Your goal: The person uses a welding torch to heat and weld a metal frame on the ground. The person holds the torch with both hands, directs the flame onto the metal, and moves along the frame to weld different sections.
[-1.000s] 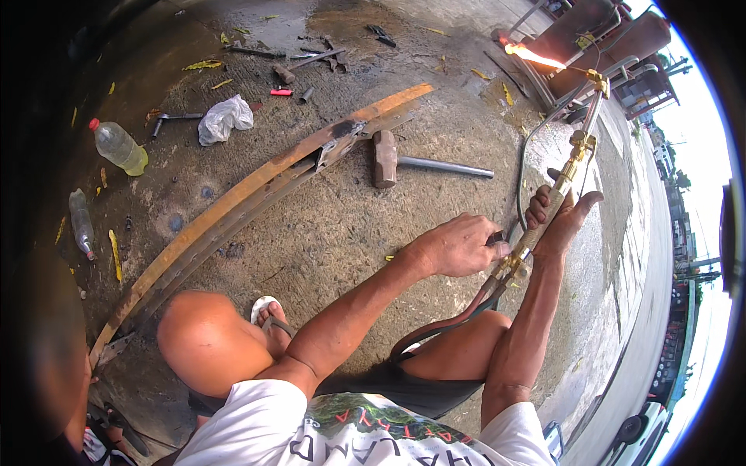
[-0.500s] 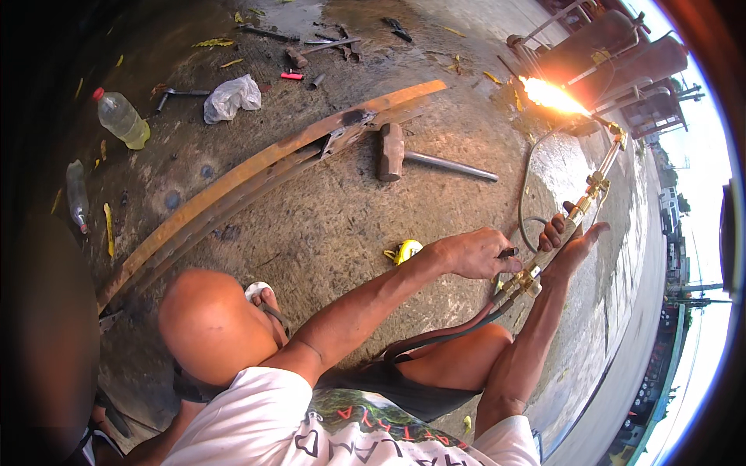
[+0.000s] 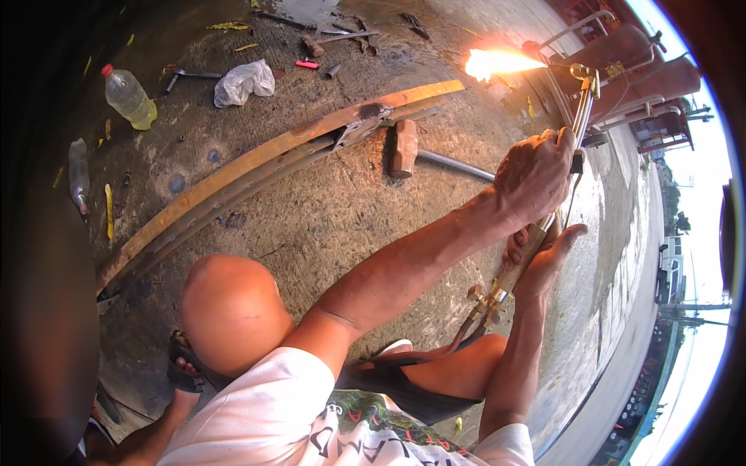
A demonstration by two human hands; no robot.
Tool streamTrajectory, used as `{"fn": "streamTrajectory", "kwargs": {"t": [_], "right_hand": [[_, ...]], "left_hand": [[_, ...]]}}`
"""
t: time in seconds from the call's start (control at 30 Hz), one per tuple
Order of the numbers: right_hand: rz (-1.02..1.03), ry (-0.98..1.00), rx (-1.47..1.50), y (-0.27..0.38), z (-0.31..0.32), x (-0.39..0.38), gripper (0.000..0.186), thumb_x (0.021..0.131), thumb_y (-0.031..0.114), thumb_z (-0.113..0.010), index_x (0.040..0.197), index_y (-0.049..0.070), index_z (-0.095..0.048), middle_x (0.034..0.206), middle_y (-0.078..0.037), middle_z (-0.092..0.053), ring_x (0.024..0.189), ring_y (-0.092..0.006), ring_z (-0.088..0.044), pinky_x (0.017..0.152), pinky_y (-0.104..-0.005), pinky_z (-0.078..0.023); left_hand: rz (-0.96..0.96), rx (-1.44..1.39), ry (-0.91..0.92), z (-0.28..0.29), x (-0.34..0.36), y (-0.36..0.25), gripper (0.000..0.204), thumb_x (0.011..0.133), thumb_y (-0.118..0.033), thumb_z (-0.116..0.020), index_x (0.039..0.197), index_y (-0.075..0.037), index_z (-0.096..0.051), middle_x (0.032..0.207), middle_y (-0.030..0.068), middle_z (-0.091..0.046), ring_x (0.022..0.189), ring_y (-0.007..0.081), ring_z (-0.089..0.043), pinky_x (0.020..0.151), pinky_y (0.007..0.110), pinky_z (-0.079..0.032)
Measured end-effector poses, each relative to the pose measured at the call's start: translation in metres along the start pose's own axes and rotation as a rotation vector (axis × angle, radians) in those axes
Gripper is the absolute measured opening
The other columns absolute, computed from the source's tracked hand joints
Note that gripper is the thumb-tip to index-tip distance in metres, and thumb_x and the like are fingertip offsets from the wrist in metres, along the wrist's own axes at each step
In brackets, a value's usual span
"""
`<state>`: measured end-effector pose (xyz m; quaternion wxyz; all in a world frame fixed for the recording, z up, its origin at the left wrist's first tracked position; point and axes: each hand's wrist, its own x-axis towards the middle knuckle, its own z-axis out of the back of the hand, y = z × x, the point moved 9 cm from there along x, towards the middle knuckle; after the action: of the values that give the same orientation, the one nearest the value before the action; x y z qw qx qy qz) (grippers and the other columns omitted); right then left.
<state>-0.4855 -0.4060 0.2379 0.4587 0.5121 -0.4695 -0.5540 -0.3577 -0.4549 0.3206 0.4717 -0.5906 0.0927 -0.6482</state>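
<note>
Out over the concrete floor [image 3: 326, 225], we hold a lit cutting torch [image 3: 544, 225]. Left hand [image 3: 536, 175] wraps the tube high up, fingers [image 3: 556, 147] closed round it. Right hand [image 3: 544, 260] sits lower on the brass handle, palm under it, fingers partly hidden; we can't tell how tight they close. Torch runs tilted up and away from us, head [image 3: 583, 74] at top, flame [image 3: 497, 60] shooting left from it. Hoses [image 3: 458, 342] drop from the handle base toward our right leg. Left knee [image 3: 229, 311] is bent up in the foreground. On the floor: long curved rusty bar [image 3: 256, 159], running from lower left to upper centre; hammer [image 3: 404, 147] just beside its upper end, well clear of the flame. Plastic bottle [image 3: 128, 97] and crumpled white bag [image 3: 242, 81] lie far left. Red cylinders [image 3: 622, 62] lie behind the torch head.
</note>
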Motion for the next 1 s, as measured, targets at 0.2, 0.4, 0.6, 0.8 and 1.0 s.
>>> {"fn": "streamTrajectory", "kwargs": {"t": [0.2,0.4,0.6,0.8,1.0], "right_hand": [[0.014,0.082,-0.070,0.005,-0.015,-0.003,0.092,0.081,0.091,-0.016,0.104,0.007,-0.045,0.066,0.000,-0.043,0.046,-0.0096,-0.038,0.042,-0.0263,-0.035],[0.004,0.144,-0.036,0.004,-0.034,-0.005,0.094,0.083,0.089,-0.015,0.117,0.006,-0.045,0.066,-0.001,-0.043,0.045,-0.0095,-0.038,0.041,-0.0262,-0.035],[-0.051,0.187,-0.024,-0.019,-0.043,-0.006,0.090,0.086,0.085,-0.014,0.118,0.007,-0.045,0.068,-0.002,-0.044,0.045,-0.0099,-0.038,0.040,-0.0266,-0.035],[-0.081,0.230,-0.040,-0.026,-0.046,-0.008,0.088,0.087,0.084,-0.012,0.118,0.008,-0.045,0.068,-0.002,-0.045,0.045,-0.0100,-0.038,0.040,-0.0261,-0.036],[-0.071,0.237,-0.083,-0.023,-0.054,-0.013,0.089,0.086,0.085,-0.010,0.120,0.011,-0.046,0.065,0.000,-0.042,0.045,-0.0081,-0.035,0.039,-0.0235,-0.033]], "left_hand": [[-0.031,0.156,-0.009,0.009,0.008,0.007,0.021,0.081,-0.018,-0.070,0.083,-0.002,-0.056,0.072,0.0166,-0.063,0.065,0.0302,-0.067,0.058,0.039,-0.054],[-0.121,0.073,-0.281,0.030,0.006,0.026,0.039,0.094,-0.036,-0.061,0.071,-0.004,-0.057,0.055,0.0137,-0.058,0.048,0.0300,-0.062,0.045,0.040,-0.049],[-0.043,0.090,-0.243,0.022,-0.009,0.050,0.039,0.092,-0.035,-0.063,0.069,-0.004,-0.058,0.055,0.0155,-0.059,0.047,0.0309,-0.062,0.045,0.042,-0.049],[0.175,0.132,-0.090,0.023,-0.016,0.062,0.039,0.088,-0.036,-0.065,0.072,-0.001,-0.064,0.054,0.0187,-0.060,0.048,0.0329,-0.064,0.045,0.043,-0.050],[0.280,0.199,-0.022,0.041,-0.022,0.061,0.044,0.089,-0.043,-0.067,0.073,-0.003,-0.064,0.055,0.0152,-0.061,0.049,0.0274,-0.065,0.046,0.039,-0.051]]}}
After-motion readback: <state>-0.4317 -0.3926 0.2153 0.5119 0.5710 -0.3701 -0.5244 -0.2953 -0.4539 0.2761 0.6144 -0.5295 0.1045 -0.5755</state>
